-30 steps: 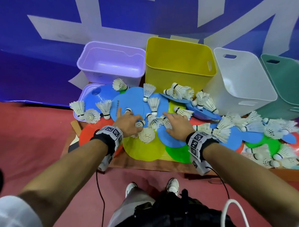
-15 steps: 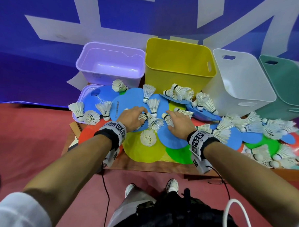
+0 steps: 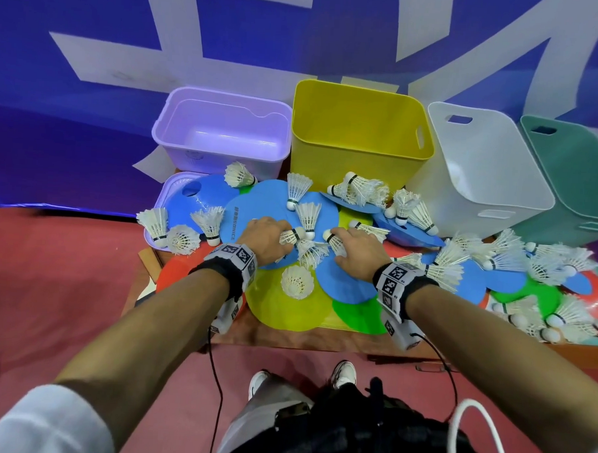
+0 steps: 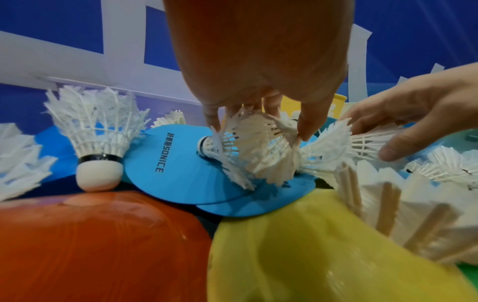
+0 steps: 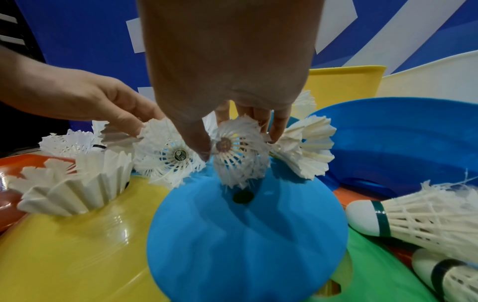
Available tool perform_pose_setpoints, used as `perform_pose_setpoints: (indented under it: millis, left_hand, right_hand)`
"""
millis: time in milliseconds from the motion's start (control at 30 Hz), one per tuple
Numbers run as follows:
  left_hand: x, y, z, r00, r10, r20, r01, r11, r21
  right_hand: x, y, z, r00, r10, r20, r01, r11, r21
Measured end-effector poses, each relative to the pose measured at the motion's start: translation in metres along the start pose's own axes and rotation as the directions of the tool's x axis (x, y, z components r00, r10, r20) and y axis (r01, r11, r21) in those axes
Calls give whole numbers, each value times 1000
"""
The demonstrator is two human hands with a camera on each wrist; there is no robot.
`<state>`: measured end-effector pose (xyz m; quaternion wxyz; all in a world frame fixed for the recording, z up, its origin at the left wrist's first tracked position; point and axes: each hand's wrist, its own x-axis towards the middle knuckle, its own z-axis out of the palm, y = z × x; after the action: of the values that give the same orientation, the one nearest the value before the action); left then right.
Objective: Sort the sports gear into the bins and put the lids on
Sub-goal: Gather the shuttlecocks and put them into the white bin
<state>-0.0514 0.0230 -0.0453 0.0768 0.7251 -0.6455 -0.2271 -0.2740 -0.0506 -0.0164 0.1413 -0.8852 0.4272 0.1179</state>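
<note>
Behind both hands, each pinching a shuttlecock — left hand (image 3: 268, 237), right hand (image 3: 356, 251) — stands the yellow bin (image 3: 359, 140), nearest.

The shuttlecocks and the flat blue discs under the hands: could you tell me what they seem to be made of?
The shuttlecock in the left hand looks like real white feathers: split vanes on thin quills, tied with thread, on a pale, matte rounded base with a dark band, probably cork or foam. The blue disc looks like thin flexible plastic or rubber, matte, with printed lettering; which one, the look leaves open.
</note>
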Motion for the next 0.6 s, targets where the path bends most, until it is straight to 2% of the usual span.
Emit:
perform_pose_setpoints:
  millis: [167,367,600]
  left_hand:
    - [3,2,-9,997,28,-68,-33,996,-80]
    - [8,12,-19,999,-1,-41,-7,979,-201]
    - [16,19,-26,995,38,-90,-58,973,-223]
  right_hand:
    - [1,2,-10,999,-6,-48,8,999,37]
    - [4,7,-24,997,40,-70,-32,993,113]
    - [2,13,-31,992,73,-103,-56,985,161]
